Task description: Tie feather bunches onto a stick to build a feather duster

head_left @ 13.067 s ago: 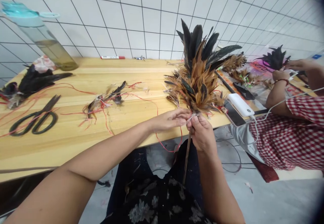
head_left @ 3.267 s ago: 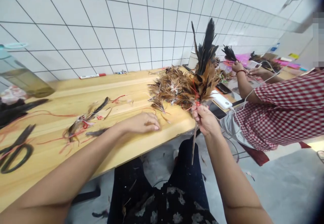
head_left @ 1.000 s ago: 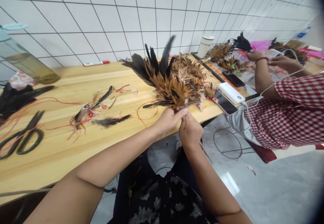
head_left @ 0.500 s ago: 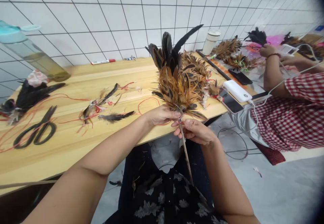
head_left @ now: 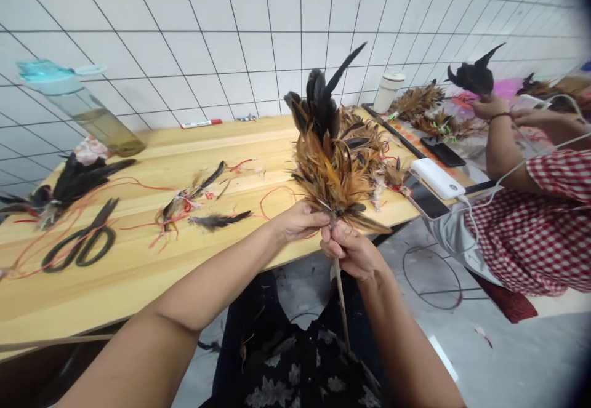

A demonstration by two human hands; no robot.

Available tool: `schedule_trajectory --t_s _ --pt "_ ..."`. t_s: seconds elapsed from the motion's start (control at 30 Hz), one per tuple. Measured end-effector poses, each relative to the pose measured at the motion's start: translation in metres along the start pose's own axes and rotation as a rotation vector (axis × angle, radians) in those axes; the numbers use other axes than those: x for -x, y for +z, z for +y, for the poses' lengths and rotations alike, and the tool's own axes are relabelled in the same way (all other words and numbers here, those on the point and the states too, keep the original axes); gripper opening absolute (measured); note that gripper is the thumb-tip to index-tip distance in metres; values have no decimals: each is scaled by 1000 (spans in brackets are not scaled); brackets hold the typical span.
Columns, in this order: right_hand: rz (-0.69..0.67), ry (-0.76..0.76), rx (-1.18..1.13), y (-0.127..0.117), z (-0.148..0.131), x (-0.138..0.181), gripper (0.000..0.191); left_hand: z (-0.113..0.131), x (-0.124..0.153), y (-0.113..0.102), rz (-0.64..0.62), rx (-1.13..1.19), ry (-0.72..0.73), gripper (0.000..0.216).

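Observation:
A feather duster (head_left: 325, 165) with brown feathers and long black ones at the top stands upright before me, over the table's front edge. Its thin stick (head_left: 342, 303) runs down toward my lap. My left hand (head_left: 299, 220) is closed on the base of the feathers, thumb pressed against the binding. Just below and to the right, my right hand (head_left: 354, 251) pinches at the same spot, fingers curled around the top of the stick. Whether thread lies between the right fingertips is hidden. Behind the duster lies a pile of brown feather bunches (head_left: 369, 156).
On the wooden table (head_left: 152, 285) lie black scissors (head_left: 83, 242), red string, loose feathers (head_left: 219, 220), black feathers (head_left: 78, 180), a marker (head_left: 202, 124) and a tilted water bottle (head_left: 104, 119). To the right are a power bank (head_left: 438, 178), phones and a co-worker (head_left: 530, 223) holding black feathers.
My right hand has moved up against the feather base, its fingers closing in beside my left thumb. The view has shifted slightly. The co-worker's black feathers have turned more upright.

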State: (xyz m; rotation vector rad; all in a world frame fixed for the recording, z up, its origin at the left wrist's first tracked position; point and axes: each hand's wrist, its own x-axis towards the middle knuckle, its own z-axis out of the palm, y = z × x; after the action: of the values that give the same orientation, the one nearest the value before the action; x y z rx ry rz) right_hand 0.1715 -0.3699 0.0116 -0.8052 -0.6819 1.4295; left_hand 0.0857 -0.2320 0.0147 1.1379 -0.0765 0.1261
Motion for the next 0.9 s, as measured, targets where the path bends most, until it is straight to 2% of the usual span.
schedule_trajectory --t_s 0.17,0.27,0.4,0.53,0.73,0.83,0.9 --pt "289 -140 156 -11 -12 -2 40 -5 -12 7 330 246 176 36" --pt "460 -149 181 -17 -12 -6 44 -7 -12 12 366 239 179 32" --pt "617 -230 158 -19 -8 -13 45 -11 -7 16 276 -68 220 28" --pt "632 -295 94 -25 -11 -12 48 -15 -4 18 152 -339 212 28" --pt "678 -312 114 -45 -24 5 43 -20 -5 9 193 -513 101 31" --pt "717 -362 195 -53 -29 15 39 -5 -6 -3 193 -850 123 29" --pt "731 -385 235 -55 -30 18 36 10 -10 -16 299 -1155 223 28"
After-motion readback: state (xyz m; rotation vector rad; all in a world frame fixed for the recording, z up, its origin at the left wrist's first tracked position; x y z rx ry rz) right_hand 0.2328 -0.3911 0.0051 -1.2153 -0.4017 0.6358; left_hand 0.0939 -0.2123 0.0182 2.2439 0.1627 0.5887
